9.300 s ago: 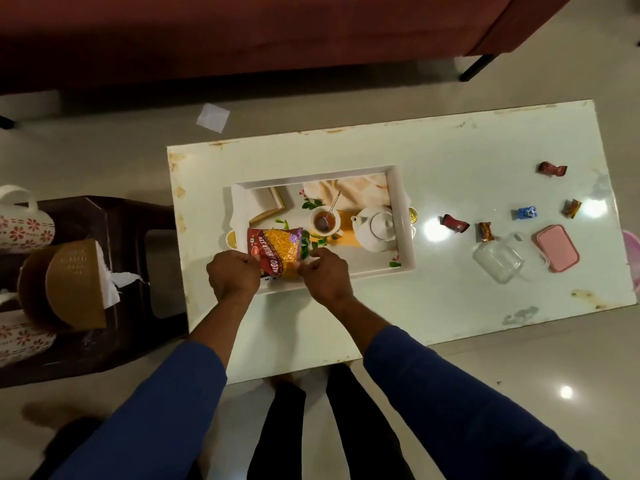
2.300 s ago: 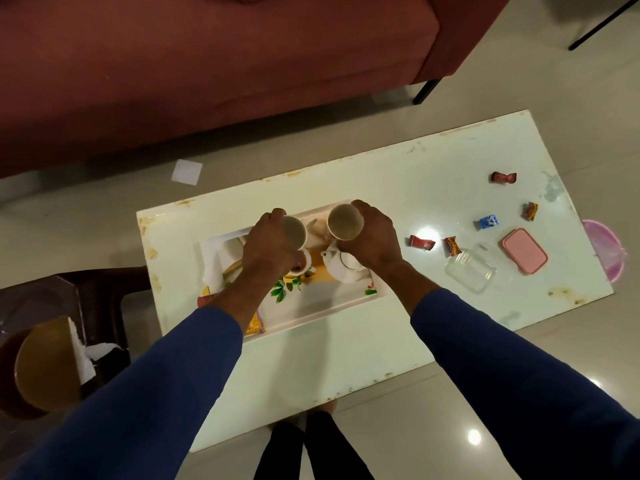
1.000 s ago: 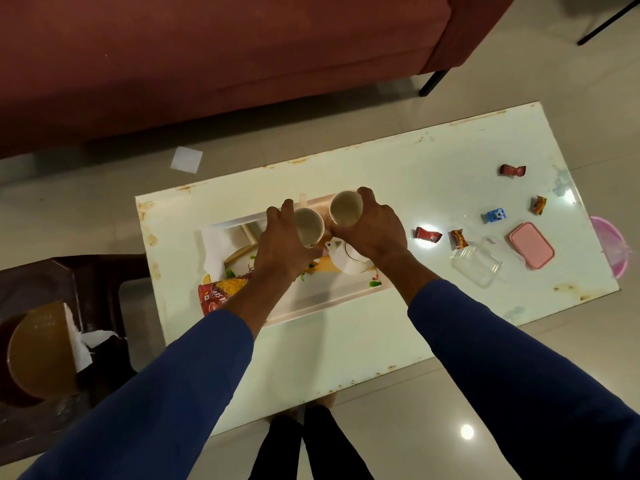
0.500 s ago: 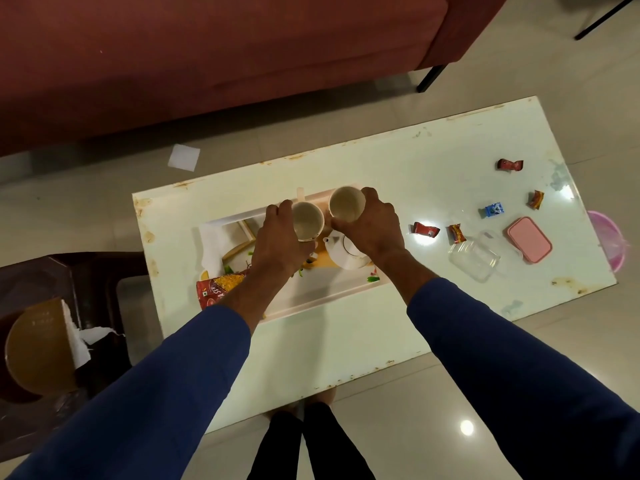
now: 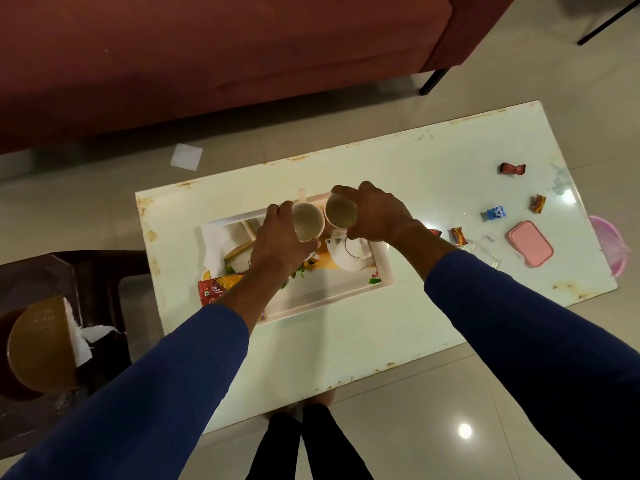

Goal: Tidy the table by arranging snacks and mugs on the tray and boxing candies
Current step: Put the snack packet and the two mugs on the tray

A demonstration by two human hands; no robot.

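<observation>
My left hand (image 5: 277,242) grips a white mug (image 5: 307,222) and my right hand (image 5: 377,213) grips a second mug (image 5: 341,212); both mugs are side by side over the far part of the white tray (image 5: 325,301). A red and yellow snack packet (image 5: 216,289) lies in the tray's left end, partly under my left forearm. Several wrapped candies lie on the table to the right: a red candy (image 5: 512,168), a blue candy (image 5: 496,213), an orange candy (image 5: 537,203) and another orange candy (image 5: 458,235). A clear box (image 5: 488,252) and its pink lid (image 5: 530,242) sit beside them.
The tray rests on a pale low table (image 5: 398,327). A red sofa (image 5: 207,57) stands beyond it. A dark stool (image 5: 69,306) with a tissue holder (image 5: 38,344) stands at the left. A pink bin (image 5: 611,244) is at the right edge, a paper scrap (image 5: 186,156) on the floor.
Both hands, each with a mug, have stayed over the tray's far part since 2.3 s ago, and the mugs have drawn closer together. The snack packet, held 9.3 s ago, now lies in the tray.
</observation>
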